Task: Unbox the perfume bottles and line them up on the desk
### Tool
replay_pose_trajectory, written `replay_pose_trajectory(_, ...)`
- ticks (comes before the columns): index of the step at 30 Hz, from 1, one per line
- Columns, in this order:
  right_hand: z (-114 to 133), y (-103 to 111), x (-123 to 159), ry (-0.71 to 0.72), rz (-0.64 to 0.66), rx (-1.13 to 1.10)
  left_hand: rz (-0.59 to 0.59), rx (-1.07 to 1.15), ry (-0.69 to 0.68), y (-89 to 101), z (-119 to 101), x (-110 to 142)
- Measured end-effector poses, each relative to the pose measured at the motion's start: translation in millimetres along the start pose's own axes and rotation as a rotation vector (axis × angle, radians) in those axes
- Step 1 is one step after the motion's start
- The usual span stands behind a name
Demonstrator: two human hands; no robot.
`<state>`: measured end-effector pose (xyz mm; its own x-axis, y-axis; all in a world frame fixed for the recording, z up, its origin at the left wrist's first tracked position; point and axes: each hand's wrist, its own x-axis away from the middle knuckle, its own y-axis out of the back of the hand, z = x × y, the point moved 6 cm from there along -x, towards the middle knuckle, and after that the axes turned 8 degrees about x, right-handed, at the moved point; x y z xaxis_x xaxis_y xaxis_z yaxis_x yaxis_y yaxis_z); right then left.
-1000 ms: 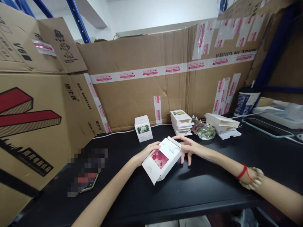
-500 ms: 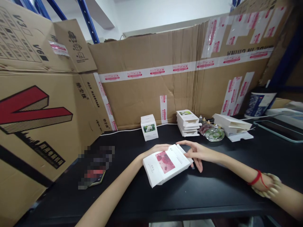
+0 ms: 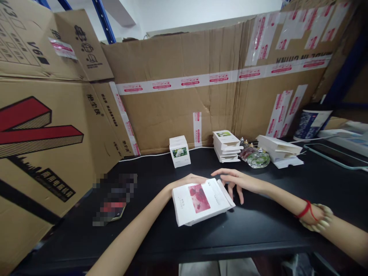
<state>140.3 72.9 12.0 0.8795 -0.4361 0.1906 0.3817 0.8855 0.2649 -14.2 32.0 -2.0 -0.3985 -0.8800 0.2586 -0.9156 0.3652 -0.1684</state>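
Note:
A white carton with a pink rose picture [image 3: 188, 203] lies tilted over the black table in front of me. Its right end has a flap standing out. My left hand [image 3: 191, 180] grips the carton along its far side, with most of the fingers hidden behind it. Just past the right end, my right hand [image 3: 237, 182] has its fingers spread and bent, holding nothing. Whether a fingertip touches the flap I cannot tell.
Behind stand a small white box with a white flower picture [image 3: 179, 153], stacked white cartons [image 3: 227, 145], several glass perfume bottles [image 3: 258, 158] and an opened carton [image 3: 280, 149]. A phone [image 3: 339, 156] and a blue patterned cup [image 3: 312, 122] are at right. Cardboard [image 3: 172, 119] walls the back.
My right hand has come off the carton's right end, its fingers spreading apart. The carton has turned slightly and sits flatter; my left hand stays on it. The view has shifted a little.

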Motion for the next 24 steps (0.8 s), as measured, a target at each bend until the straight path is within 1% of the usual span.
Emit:
replay_pose_trajectory(2,1,0,0,-0.014,0.002,0.005,0.005,-0.021,-0.029,-4.3,-4,2)
replay_pose_trajectory(7,-1,-3,0,-0.028,0.067,0.019,-0.025,0.018,-0.059,-12.5,-6,2)
replay_pose_trajectory(12,-8,-1,-2,-0.08,0.045,0.016,-0.055,0.05,-0.111,-14.4,-5,-3)
replay_pose_trajectory(15,-14,1,-6,-0.132,0.004,-0.023,-0.07,0.132,-0.158,-8.5,-4,-9)
replay_pose_trajectory(19,-15,1,-19,-0.17,-0.054,-0.038,-0.076,0.265,-0.182,6.8,-1,-15)
replay_pose_trajectory(21,-12,-2,-27,-0.167,-0.071,-0.041,-0.048,0.324,-0.175,13.4,1,-18)
replay_pose_trajectory(24,-8,-8,-38,-0.171,-0.054,-0.046,0.034,0.401,-0.132,18.2,7,-24)
